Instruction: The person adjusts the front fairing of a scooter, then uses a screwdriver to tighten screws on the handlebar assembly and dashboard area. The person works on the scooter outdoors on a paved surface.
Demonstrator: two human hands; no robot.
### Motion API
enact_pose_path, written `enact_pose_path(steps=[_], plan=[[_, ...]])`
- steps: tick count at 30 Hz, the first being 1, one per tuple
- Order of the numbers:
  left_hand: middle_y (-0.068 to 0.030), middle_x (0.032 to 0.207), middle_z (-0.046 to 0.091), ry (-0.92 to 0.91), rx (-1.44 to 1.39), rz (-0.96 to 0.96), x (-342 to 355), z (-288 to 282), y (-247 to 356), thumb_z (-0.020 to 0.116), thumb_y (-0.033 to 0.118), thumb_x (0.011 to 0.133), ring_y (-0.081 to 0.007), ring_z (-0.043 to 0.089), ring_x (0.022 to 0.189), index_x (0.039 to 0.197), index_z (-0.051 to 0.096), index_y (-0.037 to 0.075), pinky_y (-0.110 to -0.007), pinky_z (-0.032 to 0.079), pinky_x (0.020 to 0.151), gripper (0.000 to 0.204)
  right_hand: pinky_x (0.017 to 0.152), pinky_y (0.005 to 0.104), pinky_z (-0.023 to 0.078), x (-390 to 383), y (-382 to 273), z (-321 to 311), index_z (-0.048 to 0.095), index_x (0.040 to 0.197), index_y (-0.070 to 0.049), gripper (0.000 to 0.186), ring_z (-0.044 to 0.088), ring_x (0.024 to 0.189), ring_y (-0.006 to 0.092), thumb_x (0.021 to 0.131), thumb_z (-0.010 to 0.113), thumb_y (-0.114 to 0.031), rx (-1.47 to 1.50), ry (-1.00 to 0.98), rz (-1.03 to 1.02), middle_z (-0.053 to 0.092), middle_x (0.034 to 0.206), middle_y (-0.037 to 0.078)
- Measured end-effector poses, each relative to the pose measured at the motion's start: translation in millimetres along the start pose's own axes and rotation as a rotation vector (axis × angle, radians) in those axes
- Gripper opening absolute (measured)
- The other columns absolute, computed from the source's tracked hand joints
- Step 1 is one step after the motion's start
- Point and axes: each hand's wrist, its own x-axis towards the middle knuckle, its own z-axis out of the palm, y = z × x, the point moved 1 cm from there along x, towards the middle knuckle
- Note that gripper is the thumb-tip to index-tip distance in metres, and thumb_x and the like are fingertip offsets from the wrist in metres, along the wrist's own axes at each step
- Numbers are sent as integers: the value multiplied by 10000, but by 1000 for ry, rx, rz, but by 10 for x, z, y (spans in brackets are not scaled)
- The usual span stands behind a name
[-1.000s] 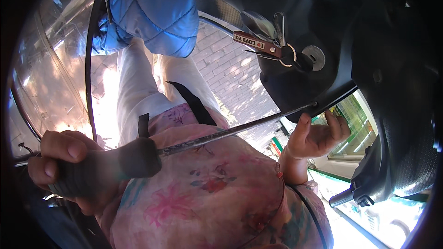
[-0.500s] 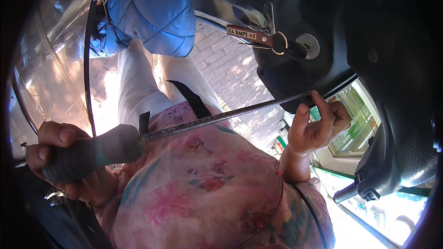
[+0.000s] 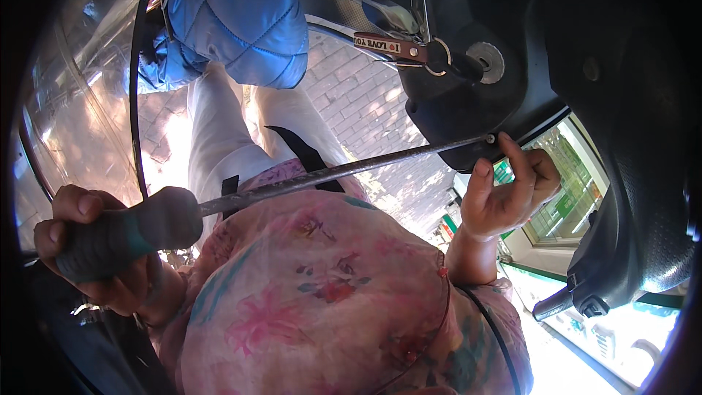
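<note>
My left hand (image 3: 110, 256) is closed round the thick dark grip of a long screwdriver (image 3: 329, 172), at the left. The slim metal shaft slants up across my body to the right. Its tip meets, or is right beside, a small screw (image 3: 491, 138) at the lower edge of a black plastic scooter panel (image 3: 446, 121); I cannot tell if it sits in the head. My right hand (image 3: 508, 194) is under that edge. Its index fingertip is beside the screw, the thumb stands apart from it, and the other fingers are loosely curled with nothing seen between them.
A key with a brown strap keyring (image 3: 391, 47) hangs from the lock (image 3: 485, 63) above the screw. A blue quilted cover (image 3: 238, 22) is at the top left. A clear plastic sheet with a black cord (image 3: 137, 102) runs down the left. A black lever (image 3: 553, 305) is at the lower right.
The screwdriver handle has shifted slightly left and up with my left hand. My right index finger has moved slightly up and right, and the screw beside the tip shows more clearly.
</note>
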Motion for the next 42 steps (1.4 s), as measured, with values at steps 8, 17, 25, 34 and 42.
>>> enact_pose_path(steps=[8, 17, 25, 34, 42], plan=[[-226, 1128, 441, 89, 202, 85, -13, -8, 2, 554, 348, 899, -184, 488, 817, 1231, 335, 21, -230, 472, 653, 515, 737, 310, 317, 1, 50, -1, 690, 951, -86, 361, 438, 842, 197, 768, 702, -397, 78, -14, 13, 486, 882, 54], [-177, 1044, 431, 230, 267, 74, -33, 27, 80, 670, 355, 822, -176, 429, 766, 1106, 359, 62, -260, 408, 705, 513, 738, 295, 365, -25, 95, 25, 636, 1038, 17, 494, 458, 872, 220, 727, 752, -349, 199, 3, 14, 486, 936, 101], [-137, 1023, 419, 207, 241, 19, -55, 64, 76, 753, 378, 750, -166, 399, 735, 1072, 367, 91, -267, 384, 733, 579, 753, 291, 373, -49, 97, 22, 624, 1058, 34, 491, 461, 888, 224, 734, 752, -312, 232, -36, 20, 475, 970, 118], [-132, 1072, 439, 52, 223, 26, 16, 47, 102, 739, 349, 780, -171, 456, 876, 1106, 381, 105, -282, 403, 864, 542, 746, 293, 376, -72, 101, 35, 624, 1059, 36, 497, 466, 888, 221, 746, 753, -328, 240, -28, 40, 472, 975, 117], [-138, 1090, 462, 7, -38, -24, 23, 283, 21, 790, 303, 740, -164, 496, 873, 1155, 404, 128, -244, 463, 779, 593, 743, 295, 379, -93, 100, 21, 623, 1056, 39, 515, 473, 895, 225, 744, 754, -350, 225, -27, 69, 471, 996, 130]])
